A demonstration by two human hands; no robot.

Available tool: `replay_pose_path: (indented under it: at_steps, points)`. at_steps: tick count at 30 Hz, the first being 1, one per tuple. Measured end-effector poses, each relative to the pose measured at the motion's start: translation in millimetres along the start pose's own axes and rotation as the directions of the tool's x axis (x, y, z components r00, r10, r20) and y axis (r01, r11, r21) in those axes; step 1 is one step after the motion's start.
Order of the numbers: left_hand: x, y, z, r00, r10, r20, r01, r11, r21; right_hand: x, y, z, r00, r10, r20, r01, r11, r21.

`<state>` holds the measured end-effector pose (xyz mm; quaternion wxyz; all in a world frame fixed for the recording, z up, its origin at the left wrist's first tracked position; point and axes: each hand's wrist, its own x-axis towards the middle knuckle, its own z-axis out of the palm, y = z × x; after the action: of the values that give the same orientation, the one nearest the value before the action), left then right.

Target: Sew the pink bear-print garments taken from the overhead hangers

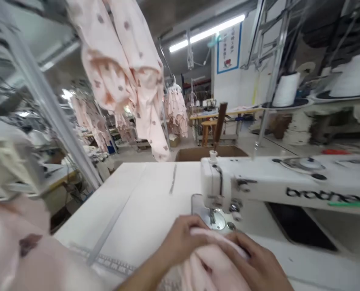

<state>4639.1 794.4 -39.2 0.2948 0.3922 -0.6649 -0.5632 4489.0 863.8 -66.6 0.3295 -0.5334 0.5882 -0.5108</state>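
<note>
Both my hands rest on a bunched piece of pale pink fabric [207, 264] at the near edge of a white sewing table [143, 202]. My left hand [183, 240] curls over the fabric's left side, fingers closed on it. My right hand [257, 262] grips the right side, fingers bent around the cloth. The fabric's front edge lies just before the needle and presser foot [212, 218] of a white sewing machine [274, 184]. More pink printed cloth [22, 250] lies blurred at the lower left.
Pink printed garments [125, 64] hang overhead from a rack, with more garments [176, 107] further back. White thread cones [286, 89] stand on a shelf at right. A cardboard box [210, 152] sits behind the table. Wooden tables and stools stand across the aisle.
</note>
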Motion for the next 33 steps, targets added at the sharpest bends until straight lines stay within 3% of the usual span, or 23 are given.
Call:
replay_pose_path:
  at_steps: [4,7,10,19,33]
  points:
    - [26,-22,-0.5,0.988,-0.093,0.126,0.099,0.994,-0.046,22,11,-4,0.997,0.076,0.017,-0.069,0.965,-0.255]
    - [38,-34,-1.7,0.988,-0.095,0.121,0.066,0.973,0.223,38,16,-2,0.988,0.152,0.025,-0.124,0.88,-0.458]
    - [47,-38,-0.7,0.998,-0.041,0.041,0.016,0.871,0.491,50,21,2,0.98,0.2,0.006,-0.162,0.812,-0.561]
    - [73,-34,18.8,0.993,-0.104,-0.052,0.114,0.767,0.631,66,41,-3,0.961,0.258,-0.098,-0.261,0.734,-0.627]
    - [78,-31,22.8,0.988,-0.114,-0.108,0.157,0.721,0.675,68,49,0,0.963,0.223,-0.15,-0.266,0.71,-0.652]
